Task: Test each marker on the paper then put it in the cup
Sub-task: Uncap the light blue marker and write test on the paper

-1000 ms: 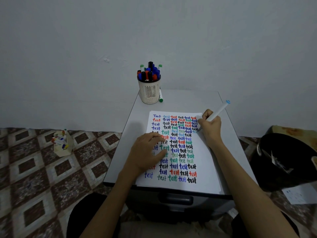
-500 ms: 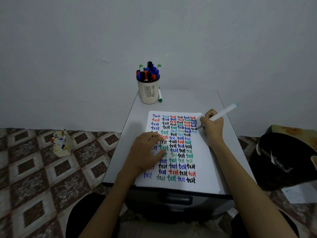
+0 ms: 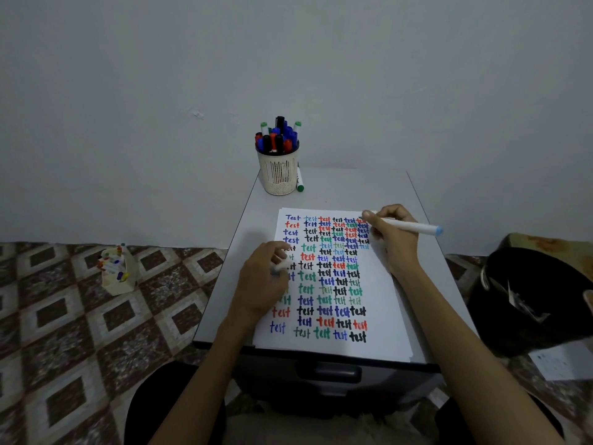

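The marker (image 3: pixel 405 225) is a slim white barrel with a pale blue end. It lies nearly level above the far right part of the counter (image 3: pixel 337 187). Its blue end points toward the counter's right edge, and its writing end sits at the far right corner of the paper (image 3: pixel 385 316).

The sheet is white and runs from mid-counter to the near edge. It carries rows of the word "test" in blue, red, black and green.

The cup (image 3: pixel 278 176) is a cream mesh pot at the far left corner, packed with upright markers (image 3: pixel 277 136) capped in blue, red, black and green. One green-ended marker (image 3: pixel 300 183) lies just beside the cup on its right.

The right hand (image 3: pixel 396 240) has its fingers (image 3: pixel 372 216) clamped round the barrel near the writing end, and its wrist rests on the sheet's right margin. The left hand (image 3: pixel 264 284) lies on the sheet's left side, knuckles up. Its fingers are curled in on a small whitish piece (image 3: pixel 281 265), too blurred to name.
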